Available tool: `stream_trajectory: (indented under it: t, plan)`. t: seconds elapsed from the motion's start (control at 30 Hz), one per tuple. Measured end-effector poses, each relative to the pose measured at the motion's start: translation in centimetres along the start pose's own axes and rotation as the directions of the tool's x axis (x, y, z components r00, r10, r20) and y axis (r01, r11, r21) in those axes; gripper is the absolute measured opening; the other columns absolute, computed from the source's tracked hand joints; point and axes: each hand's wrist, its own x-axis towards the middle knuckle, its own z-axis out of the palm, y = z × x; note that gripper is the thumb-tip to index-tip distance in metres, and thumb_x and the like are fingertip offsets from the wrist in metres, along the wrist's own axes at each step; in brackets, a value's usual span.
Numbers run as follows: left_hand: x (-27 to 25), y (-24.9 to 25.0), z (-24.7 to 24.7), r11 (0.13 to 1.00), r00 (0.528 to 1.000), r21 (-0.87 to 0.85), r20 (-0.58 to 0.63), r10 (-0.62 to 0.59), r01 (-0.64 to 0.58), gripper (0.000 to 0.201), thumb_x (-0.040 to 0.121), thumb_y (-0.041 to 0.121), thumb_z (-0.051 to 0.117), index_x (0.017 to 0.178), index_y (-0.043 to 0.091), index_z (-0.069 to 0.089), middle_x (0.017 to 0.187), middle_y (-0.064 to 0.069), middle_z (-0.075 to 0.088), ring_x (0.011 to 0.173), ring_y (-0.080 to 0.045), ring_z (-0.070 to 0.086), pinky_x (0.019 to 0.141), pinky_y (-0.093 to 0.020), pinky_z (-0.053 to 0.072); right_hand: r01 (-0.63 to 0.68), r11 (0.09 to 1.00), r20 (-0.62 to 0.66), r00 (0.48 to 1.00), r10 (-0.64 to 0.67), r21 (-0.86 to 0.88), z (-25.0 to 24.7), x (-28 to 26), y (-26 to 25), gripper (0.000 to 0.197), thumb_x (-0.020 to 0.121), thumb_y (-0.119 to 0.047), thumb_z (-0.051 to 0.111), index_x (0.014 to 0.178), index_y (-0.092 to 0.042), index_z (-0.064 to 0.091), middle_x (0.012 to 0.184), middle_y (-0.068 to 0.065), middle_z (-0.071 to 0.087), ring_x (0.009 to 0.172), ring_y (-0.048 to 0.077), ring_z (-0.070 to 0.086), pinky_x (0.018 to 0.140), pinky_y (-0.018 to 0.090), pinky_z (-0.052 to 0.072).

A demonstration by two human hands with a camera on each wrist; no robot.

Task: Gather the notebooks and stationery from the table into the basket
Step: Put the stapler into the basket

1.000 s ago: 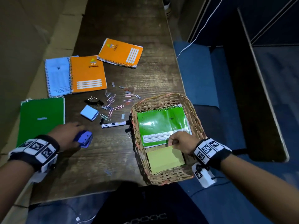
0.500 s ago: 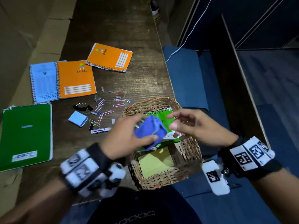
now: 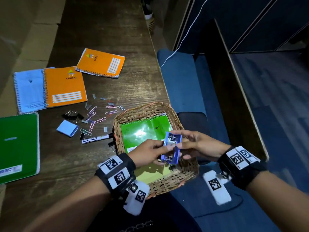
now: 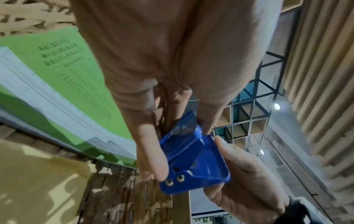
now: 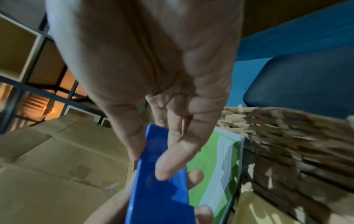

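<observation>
Above the woven wicker basket (image 3: 187,169), at the near edge of the dark wooden bench (image 3: 107,39): small blue plastic hole punch (image 3: 171,150), pinched from both sides by left hand (image 3: 147,152) and right hand (image 3: 195,144), fingers curled on it. In basket: glossy green spiral notebook (image 3: 143,133), yellow paper pad (image 3: 150,173). On bench: two orange spiral notebooks (image 3: 65,86), light-blue spiral notebook (image 3: 30,91), large green notebook (image 3: 18,146), scattered paper clips (image 3: 93,116), black binder clips (image 3: 72,115), small blue note pad (image 3: 67,128), black-and-white marker (image 3: 96,138).
</observation>
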Motion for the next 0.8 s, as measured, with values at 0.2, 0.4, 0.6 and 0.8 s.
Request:
stream_trajectory:
  t: [0.2,0.4,0.6,0.8]
  plan:
    - [0.3,-1.3,-0.5,0.993,0.997,0.090,-0.027,-0.073,0.076,0.025,0.097,0.026,0.046,0.100,0.011,0.067,0.088,-0.007,0.062,0.077,-0.015,0.061,0.077,-0.028,0.054,-0.011,0.990,-0.150,0.989,-0.011,-0.142,1.1,1.7,1.1,0.044,0.088,-0.003,0.062,0.130,-0.007,0.049,0.070,0.008,0.064,0.056,0.018,0.061,0.058,0.024,0.057]
    - [-2.5,-0.3,-5.0,0.995,0.917,0.096,-0.398,0.028,0.011,0.035,0.096,0.028,0.049,0.123,0.009,0.058,0.113,-0.009,0.066,0.105,-0.026,0.064,0.100,-0.048,0.048,-0.190,0.589,-0.259,0.965,-0.033,-0.786,2.1,3.2,2.2,0.046,0.086,-0.015,0.063,0.129,-0.002,0.052,0.116,0.017,0.063,0.094,0.029,0.066,0.085,0.039,0.056]
    - [-6.8,-1.5,-8.8,0.999,0.824,-0.006,-0.565,0.038,-0.050,0.017,0.096,0.020,0.047,0.097,0.025,0.063,0.104,-0.003,0.068,0.097,-0.021,0.064,0.098,-0.040,0.045,-0.207,0.525,-0.255,0.967,-0.020,-0.826,2.7,4.1,2.5,0.042,0.086,-0.019,0.062,0.125,-0.006,0.052,0.119,0.015,0.060,0.108,0.031,0.059,0.088,0.039,0.052]
    - [-9.7,-4.5,-11.2,0.988,0.780,-0.138,-0.625,-0.029,-0.074,0.016,0.095,0.022,0.048,0.099,0.027,0.063,0.109,0.000,0.067,0.108,-0.024,0.062,0.099,-0.042,0.046,-0.231,0.475,-0.245,0.969,0.033,-0.849,3.3,4.4,3.2,0.039,0.086,-0.023,0.062,0.120,-0.007,0.053,0.120,0.013,0.060,0.104,0.030,0.061,0.089,0.041,0.053]
